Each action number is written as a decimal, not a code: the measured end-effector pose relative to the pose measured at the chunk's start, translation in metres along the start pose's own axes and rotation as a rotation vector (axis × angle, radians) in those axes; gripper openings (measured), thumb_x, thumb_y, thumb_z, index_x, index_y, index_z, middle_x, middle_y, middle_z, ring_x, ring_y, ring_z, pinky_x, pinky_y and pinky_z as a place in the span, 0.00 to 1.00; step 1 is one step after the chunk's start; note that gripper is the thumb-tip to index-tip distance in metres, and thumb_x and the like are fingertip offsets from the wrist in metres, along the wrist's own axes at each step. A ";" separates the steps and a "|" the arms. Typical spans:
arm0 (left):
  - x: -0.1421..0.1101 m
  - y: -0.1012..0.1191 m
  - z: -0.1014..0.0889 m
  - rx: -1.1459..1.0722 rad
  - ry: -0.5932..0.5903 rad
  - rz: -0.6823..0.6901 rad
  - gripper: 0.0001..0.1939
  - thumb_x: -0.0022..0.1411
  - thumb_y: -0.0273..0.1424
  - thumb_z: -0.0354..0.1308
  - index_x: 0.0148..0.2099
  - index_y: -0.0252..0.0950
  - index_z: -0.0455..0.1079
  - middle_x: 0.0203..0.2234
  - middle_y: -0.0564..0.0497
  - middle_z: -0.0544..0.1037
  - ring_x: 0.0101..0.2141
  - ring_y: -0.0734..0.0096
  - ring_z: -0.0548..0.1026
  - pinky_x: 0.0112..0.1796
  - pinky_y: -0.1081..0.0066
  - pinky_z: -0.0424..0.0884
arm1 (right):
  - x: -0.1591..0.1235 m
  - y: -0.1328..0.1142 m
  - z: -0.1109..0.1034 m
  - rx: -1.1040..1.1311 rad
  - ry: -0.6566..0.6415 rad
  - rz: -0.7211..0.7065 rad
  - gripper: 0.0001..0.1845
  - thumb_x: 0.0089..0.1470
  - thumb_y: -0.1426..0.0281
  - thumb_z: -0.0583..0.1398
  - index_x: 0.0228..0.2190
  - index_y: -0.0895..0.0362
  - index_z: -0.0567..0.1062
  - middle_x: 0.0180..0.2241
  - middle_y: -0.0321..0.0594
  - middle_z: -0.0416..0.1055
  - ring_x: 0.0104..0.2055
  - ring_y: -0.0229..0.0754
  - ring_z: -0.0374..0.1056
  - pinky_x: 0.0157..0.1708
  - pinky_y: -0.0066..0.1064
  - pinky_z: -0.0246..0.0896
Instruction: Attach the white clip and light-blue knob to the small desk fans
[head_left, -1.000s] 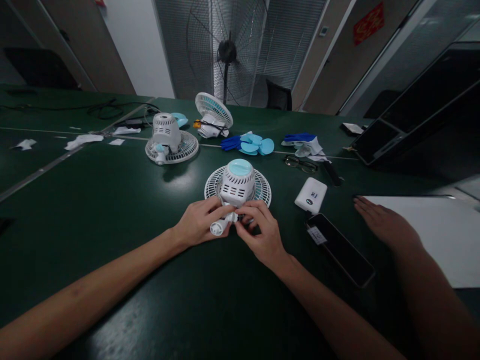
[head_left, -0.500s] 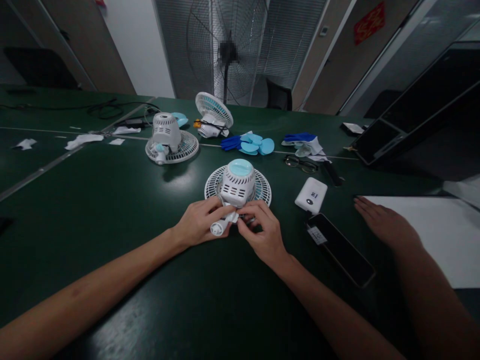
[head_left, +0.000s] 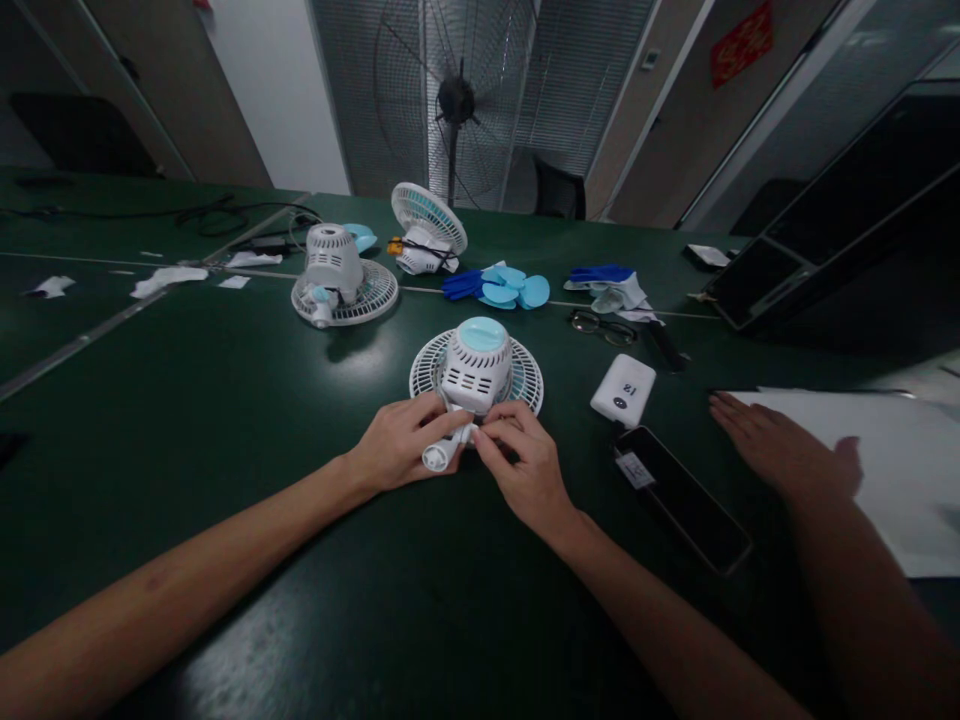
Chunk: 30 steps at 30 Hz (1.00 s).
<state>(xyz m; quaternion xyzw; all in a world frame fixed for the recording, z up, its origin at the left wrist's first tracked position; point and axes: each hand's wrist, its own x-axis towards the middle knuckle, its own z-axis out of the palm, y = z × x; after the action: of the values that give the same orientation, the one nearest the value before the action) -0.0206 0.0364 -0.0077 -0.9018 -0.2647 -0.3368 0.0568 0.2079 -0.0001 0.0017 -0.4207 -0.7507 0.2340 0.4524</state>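
Note:
A small white fan (head_left: 478,372) with a pale blue cap on its motor housing lies grille-down on the table before me. My left hand (head_left: 405,440) is closed around its white neck (head_left: 442,452), whose round end points toward me. At the other side of that neck, my right hand (head_left: 529,465) pinches a small white part with thumb and fingertips. The fingers largely hide this part, so its exact kind does not show.
Another white fan (head_left: 334,270) lies at the back left; a third fan (head_left: 427,225) is tilted behind. Blue fan blades (head_left: 514,288), gloves (head_left: 611,288), glasses (head_left: 602,326), a power bank (head_left: 624,389) and a phone (head_left: 686,505) lie around. Another person's hand (head_left: 780,445) rests on white paper at right.
My right fingers have drawn in closer around the small white part. My left hand and the fan stay put. The paper under the other person's hand has shifted slightly.

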 end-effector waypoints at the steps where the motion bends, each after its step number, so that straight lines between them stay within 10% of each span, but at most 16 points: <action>1: 0.000 0.000 -0.001 0.000 -0.001 0.004 0.17 0.72 0.39 0.58 0.58 0.36 0.69 0.37 0.48 0.73 0.32 0.68 0.72 0.31 0.71 0.73 | 0.000 0.000 0.001 -0.002 0.002 0.001 0.09 0.67 0.67 0.60 0.35 0.55 0.79 0.42 0.41 0.69 0.34 0.37 0.71 0.30 0.29 0.72; 30: 0.000 0.000 0.002 0.034 0.035 0.004 0.18 0.70 0.38 0.59 0.58 0.35 0.69 0.37 0.47 0.73 0.32 0.67 0.73 0.31 0.71 0.74 | -0.003 -0.004 -0.001 -0.023 0.041 -0.043 0.11 0.63 0.74 0.62 0.46 0.50 0.77 0.48 0.40 0.68 0.34 0.34 0.71 0.28 0.27 0.72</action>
<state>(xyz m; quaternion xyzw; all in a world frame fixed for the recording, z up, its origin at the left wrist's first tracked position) -0.0198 0.0371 -0.0089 -0.8953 -0.2676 -0.3477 0.0772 0.2079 -0.0050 0.0039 -0.4144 -0.7528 0.2073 0.4677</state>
